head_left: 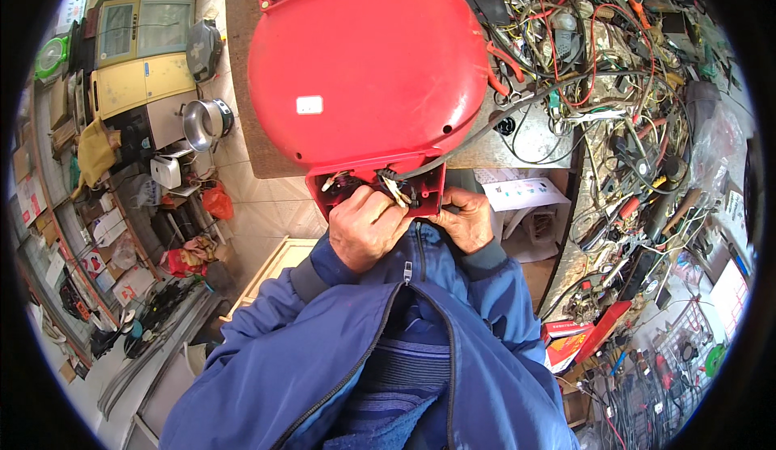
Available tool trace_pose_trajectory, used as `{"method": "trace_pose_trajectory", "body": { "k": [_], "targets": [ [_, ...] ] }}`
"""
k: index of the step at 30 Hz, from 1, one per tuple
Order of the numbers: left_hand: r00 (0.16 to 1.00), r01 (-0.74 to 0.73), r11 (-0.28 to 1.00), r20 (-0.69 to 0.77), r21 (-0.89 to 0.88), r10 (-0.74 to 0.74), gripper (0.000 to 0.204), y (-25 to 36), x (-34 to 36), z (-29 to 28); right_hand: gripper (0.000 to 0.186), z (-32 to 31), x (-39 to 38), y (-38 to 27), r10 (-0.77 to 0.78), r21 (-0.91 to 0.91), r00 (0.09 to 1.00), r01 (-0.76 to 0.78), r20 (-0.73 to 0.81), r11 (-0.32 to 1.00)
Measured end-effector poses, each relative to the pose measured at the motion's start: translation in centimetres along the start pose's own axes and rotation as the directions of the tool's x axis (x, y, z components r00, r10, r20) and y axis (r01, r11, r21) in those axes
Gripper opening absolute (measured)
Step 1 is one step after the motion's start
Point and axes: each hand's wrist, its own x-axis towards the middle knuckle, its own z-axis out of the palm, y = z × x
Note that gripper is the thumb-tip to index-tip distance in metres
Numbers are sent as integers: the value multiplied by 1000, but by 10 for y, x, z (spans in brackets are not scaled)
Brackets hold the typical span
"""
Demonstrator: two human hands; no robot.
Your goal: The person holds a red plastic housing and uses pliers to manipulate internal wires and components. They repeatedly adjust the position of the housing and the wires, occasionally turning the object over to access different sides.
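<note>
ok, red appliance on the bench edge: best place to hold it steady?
Probably the red appliance at its open box-shaped end, coming from the person's own side. That end overhangs the bench with straight walls; the domed shell gives no purchase. Left hand and right hand already sit there.

Bright, even daylight fills the room; soft glare sits on the red casing (368,66). Edges bend, darken and blur toward the fisheye rim.
</note>
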Motion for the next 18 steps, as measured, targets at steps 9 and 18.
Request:
{"method": "trace_pose_trajectory", "body": {
  "k": [9, 18],
  "targets": [
    [1000, -15, 1000, -23, 22, 16, 22, 1, 2, 1, 45, -2, 17, -22, -739, -708, 669, 559, 78, 431],
    [1000, -9, 999, -2, 47, 9, 22, 1, 2, 3, 43, -11, 16, -20, -680, -649, 715, 596, 160, 474]
  ]
}}
